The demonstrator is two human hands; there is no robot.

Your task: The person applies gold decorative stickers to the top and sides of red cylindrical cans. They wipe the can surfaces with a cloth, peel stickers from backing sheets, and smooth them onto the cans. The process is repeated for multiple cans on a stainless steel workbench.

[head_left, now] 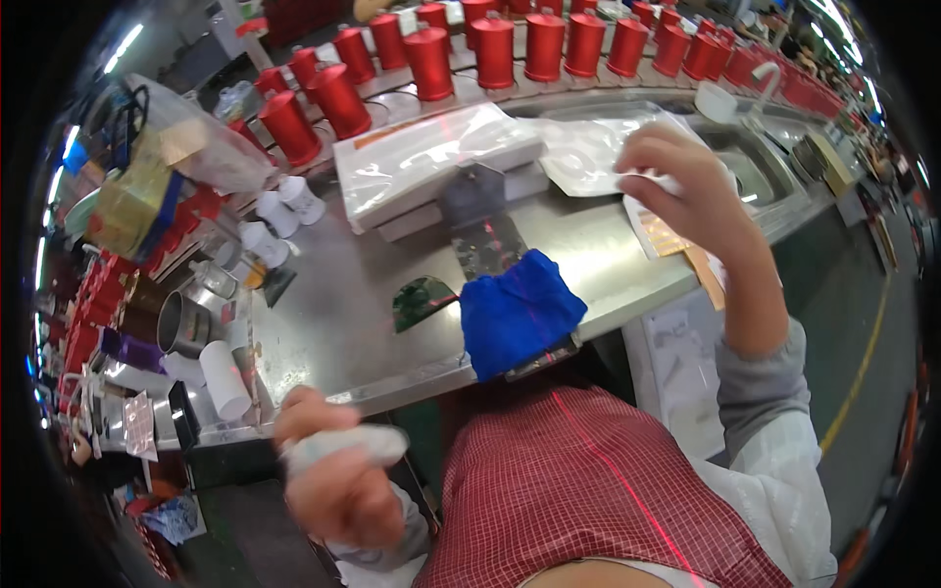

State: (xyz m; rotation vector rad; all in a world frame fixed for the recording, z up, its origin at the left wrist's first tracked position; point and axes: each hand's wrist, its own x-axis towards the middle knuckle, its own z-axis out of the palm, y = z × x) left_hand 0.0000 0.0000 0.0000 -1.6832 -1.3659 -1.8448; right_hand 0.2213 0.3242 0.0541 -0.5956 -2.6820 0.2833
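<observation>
Over the right end of pale film-covered sheets (588, 152), my right hand (681, 186) hangs with fingers bent and a gap before the thumb. A small white patch shows near its fingertips; whether it is a finger cover or film behind is unclear. My left hand (343, 480), smeared by motion, is low in front of the counter's near edge. A whitish, blurred shape lies across it, and I cannot make out what it is. Between the hands, a blue cloth (520, 309) drapes over a small stand at the counter edge. Beside it lies a dark green curved pad (421, 302).
Red cylinders (493, 51) line a conveyor along the back. A wrapped white stack (431, 162) stands behind a grey metal plate (472, 196). White cups (277, 211), a metal pot (186, 323) and a white roll (225, 380) are left. A sink (755, 171) is right.
</observation>
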